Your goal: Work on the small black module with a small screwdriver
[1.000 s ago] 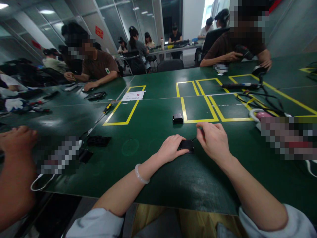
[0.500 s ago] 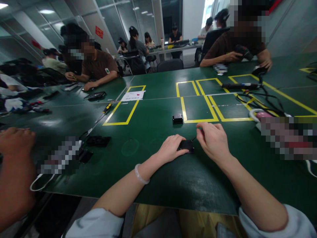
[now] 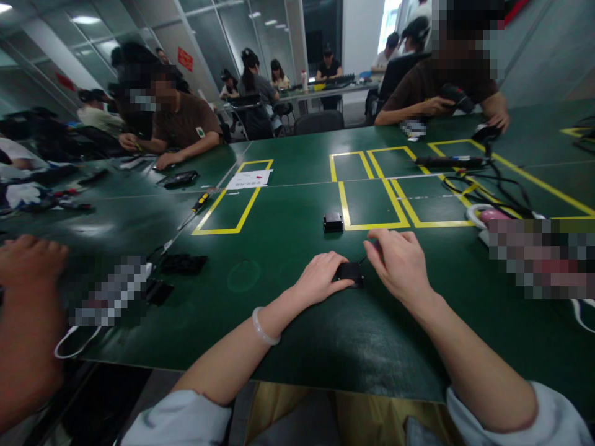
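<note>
My left hand (image 3: 320, 277) is closed on a small black block (image 3: 352, 272), thumb along its near side and fingers over its left end. The block lies on the green tabletop. To the right, my right hand (image 3: 400, 263) has its fingers pinched around a thin dark tool (image 3: 365, 259), whose lower end slants down to the block's top right corner. Most of the tool is hidden by the fingers, so its exact kind cannot be made out. A second black block (image 3: 333, 222) stands just beyond my hands.
Yellow tape outlines (image 3: 376, 228) mark the green table (image 3: 297, 347). A yellow-black screwdriver (image 3: 199, 203) and black parts (image 3: 183, 264) lie to the left, near a co-worker's arm (image 3: 32, 310). Black cables (image 3: 499, 186) lie at right; a person opposite holds a dark power tool (image 3: 458, 98).
My right hand's fingertips have shifted very slightly left, and the thin tool leans a little more. My left hand and both black blocks stay where they were.
</note>
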`<action>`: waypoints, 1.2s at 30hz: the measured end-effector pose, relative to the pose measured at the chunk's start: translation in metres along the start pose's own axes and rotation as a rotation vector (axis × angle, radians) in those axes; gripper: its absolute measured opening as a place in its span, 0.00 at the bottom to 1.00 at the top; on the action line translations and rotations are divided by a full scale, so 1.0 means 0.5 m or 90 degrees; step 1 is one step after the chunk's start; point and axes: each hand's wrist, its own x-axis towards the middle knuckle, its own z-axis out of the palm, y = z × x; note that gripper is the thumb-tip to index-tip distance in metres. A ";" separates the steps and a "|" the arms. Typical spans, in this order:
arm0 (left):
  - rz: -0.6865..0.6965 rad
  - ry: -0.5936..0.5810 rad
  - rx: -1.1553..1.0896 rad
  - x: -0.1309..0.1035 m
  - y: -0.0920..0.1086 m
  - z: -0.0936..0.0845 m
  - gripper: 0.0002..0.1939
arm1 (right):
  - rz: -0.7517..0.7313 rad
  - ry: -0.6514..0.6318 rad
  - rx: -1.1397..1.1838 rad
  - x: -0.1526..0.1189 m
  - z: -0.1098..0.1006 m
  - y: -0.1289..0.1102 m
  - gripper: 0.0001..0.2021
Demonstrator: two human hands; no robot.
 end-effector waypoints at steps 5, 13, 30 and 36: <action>-0.003 -0.003 0.002 0.001 0.001 -0.001 0.20 | -0.020 0.008 -0.018 0.001 -0.003 -0.001 0.08; -0.004 0.001 -0.003 -0.001 0.000 0.000 0.20 | 0.005 0.033 0.008 -0.001 0.005 0.000 0.08; -0.001 0.000 -0.005 0.000 0.000 -0.001 0.21 | 0.006 0.005 -0.015 0.000 -0.002 0.000 0.07; -0.006 -0.001 -0.002 0.000 0.001 -0.001 0.21 | 0.002 0.015 -0.017 -0.001 0.004 0.002 0.07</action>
